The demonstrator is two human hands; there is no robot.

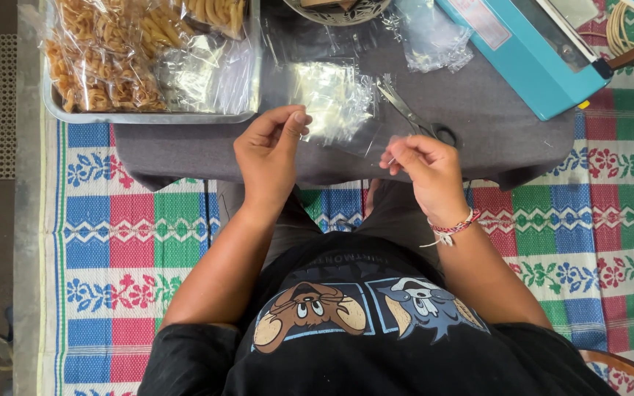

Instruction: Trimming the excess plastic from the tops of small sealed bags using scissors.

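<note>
a small clear plastic bag (339, 110) is stretched between both hands above the grey cloth-covered table (493, 132), its long axis running left to right; the left hand (269, 150) pinches its left edge, the right hand (423, 165) pinches the right edge, both equally near. steel scissors (412, 114) lie just beyond the right hand. further out, a metal tray (148, 116) holds clear packets of golden fried snacks (104, 59) at left, and a teal heat sealer (537, 51) sits at right
</note>
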